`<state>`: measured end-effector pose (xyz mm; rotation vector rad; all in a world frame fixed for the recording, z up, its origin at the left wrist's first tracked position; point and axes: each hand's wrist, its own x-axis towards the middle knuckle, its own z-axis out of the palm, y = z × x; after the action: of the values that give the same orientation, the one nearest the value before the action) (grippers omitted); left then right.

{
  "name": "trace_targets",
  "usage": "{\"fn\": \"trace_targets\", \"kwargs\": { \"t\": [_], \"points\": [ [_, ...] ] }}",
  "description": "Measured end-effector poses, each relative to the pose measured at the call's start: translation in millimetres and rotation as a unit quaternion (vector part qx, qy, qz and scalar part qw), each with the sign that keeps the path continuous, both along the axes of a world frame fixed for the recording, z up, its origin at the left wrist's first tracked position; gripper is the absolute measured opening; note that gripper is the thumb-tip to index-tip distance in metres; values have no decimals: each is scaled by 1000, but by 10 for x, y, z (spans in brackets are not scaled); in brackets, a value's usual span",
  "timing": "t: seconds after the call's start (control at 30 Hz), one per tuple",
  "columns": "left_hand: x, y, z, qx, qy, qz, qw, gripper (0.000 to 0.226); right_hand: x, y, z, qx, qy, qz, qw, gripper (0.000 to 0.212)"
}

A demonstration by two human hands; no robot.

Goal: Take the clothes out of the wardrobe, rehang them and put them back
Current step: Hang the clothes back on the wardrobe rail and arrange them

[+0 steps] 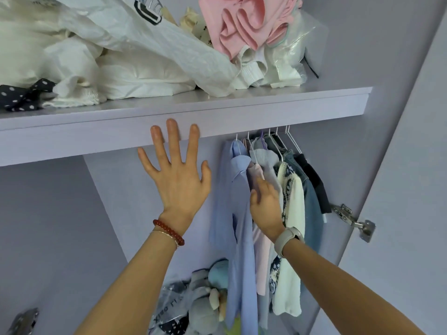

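Several garments hang on white wire hangers [278,141] under the wardrobe shelf [217,110]: a light blue shirt [239,213], a pale pink top [260,262], a cream patterned top [294,213], a denim piece [312,206] and a dark one [314,180]. My left hand [179,175] is spread flat with straight fingers, its fingertips against the shelf's front edge. My right hand [264,201] reaches in between the blue shirt and the pink top, its fingers pushed into the cloth and partly hidden.
Above the shelf lies a heap of white clothes [108,56], a pink garment [249,22] and a dotted dark cloth [21,95]. Stuffed toys [208,293] and a plastic bag [169,308] sit at the wardrobe bottom. The open door [411,189] with a hinge [355,221] stands at right.
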<state>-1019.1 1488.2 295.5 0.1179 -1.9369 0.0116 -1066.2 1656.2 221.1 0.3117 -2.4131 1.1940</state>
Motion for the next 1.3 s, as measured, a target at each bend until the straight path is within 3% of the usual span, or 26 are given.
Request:
{"fn": "trace_targets", "kwargs": {
  "t": [0.1, 0.23, 0.43, 0.63, 0.93, 1.3],
  "points": [
    [77, 305, -320, 56, -57, -74, 994, 68, 379, 287, -173, 43, 27, -18, 999, 44],
    [253, 908, -1042, 77, -195, -166, 964, 66, 1000, 917, -631, 113, 36, -95, 988, 44],
    [1029, 2095, -1999, 23, -406, -323, 855, 58, 2517, 2025, -1371, 121, -127, -325, 929, 48],
    [2150, 3189, -2581, -119, -513, -459, 715, 50, 4351, 2603, -1830, 60, -244, -532, 809, 41],
    [4571, 4558, -2884, -353, -456, -647, 498, 44, 7266, 2588, -2326, -47, -342, -723, 598, 37],
    [7309, 4854, -3644, -524, -467, -671, 239, 47, 9910, 1941, -3179, -236, -423, -800, 354, 36]
  ]
}}
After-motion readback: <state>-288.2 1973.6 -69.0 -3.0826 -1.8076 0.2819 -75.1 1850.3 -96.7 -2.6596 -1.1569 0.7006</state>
